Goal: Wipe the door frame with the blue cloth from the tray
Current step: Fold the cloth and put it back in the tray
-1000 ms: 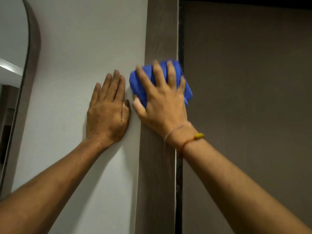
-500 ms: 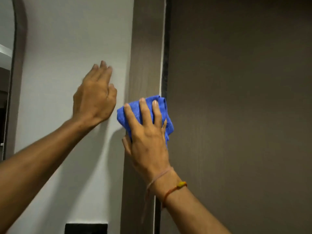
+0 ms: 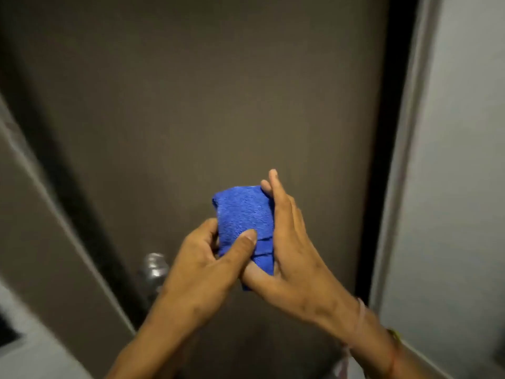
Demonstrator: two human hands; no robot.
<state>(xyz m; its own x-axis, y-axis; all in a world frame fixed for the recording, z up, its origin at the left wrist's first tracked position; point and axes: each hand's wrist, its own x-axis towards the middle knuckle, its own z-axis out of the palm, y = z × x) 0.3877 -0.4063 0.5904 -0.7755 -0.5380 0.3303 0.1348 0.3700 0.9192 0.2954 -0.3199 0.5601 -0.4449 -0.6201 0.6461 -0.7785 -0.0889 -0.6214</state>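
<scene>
A folded blue cloth [image 3: 243, 214] is held in the air in front of the dark brown door [image 3: 205, 105], touching neither door nor frame. My left hand [image 3: 202, 272] grips its lower left part, thumb pressed on the front. My right hand [image 3: 289, 250] holds its right side and underside, fingers pointing up behind it. The left door frame post [image 3: 35, 214] slants along the left; the right post [image 3: 404, 160] runs down the right. The tray is out of view.
A silver door knob [image 3: 154, 266] sticks out of the door just left of my left wrist. White wall [image 3: 470, 160] lies beyond the right post. A dark wall plate [image 3: 6, 332] shows at the lower left edge.
The cloth came off the left frame post and now sits in both hands before the door. My left hand left the wall and took hold of the cloth. The view swung right and down.
</scene>
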